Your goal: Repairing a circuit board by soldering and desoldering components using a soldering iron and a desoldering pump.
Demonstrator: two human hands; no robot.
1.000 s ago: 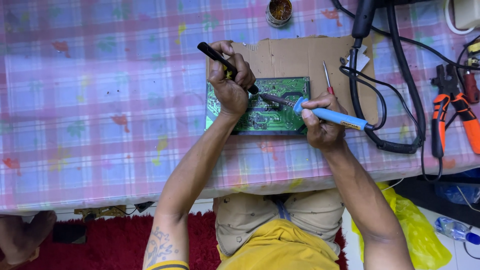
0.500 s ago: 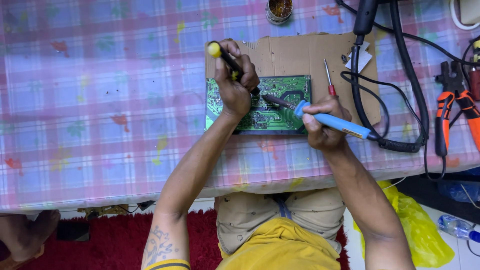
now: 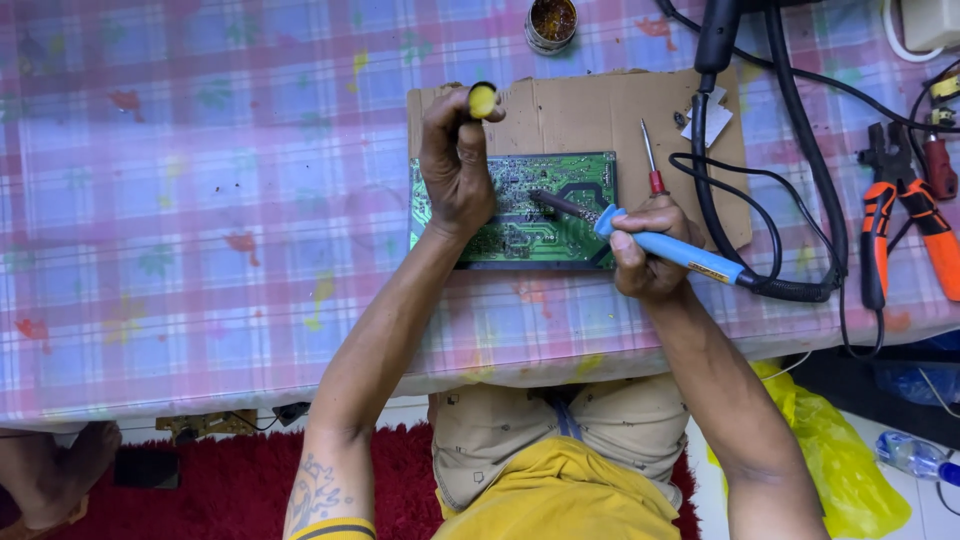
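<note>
A green circuit board (image 3: pixel 545 235) lies on a sheet of brown cardboard (image 3: pixel 590 110) on the table. My left hand (image 3: pixel 455 165) rests over the board's left part and grips a black tool with a yellow end (image 3: pixel 482 100), held nearly upright. My right hand (image 3: pixel 645 250) holds a blue-handled soldering iron (image 3: pixel 665 245); its dark tip touches the middle of the board. The iron's black cable runs off to the right.
A small round tin (image 3: pixel 551 22) stands beyond the cardboard. A red-handled screwdriver (image 3: pixel 652 160) lies on the cardboard. Orange-handled pliers (image 3: pixel 900 215) and thick black cables (image 3: pixel 800 150) lie at the right. A pink plaid cloth (image 3: pixel 200 200) covers the table.
My left hand has tilted the black tool from slanting leftward to nearly upright, its yellow end now facing the camera. The soldering iron stays on the board.
</note>
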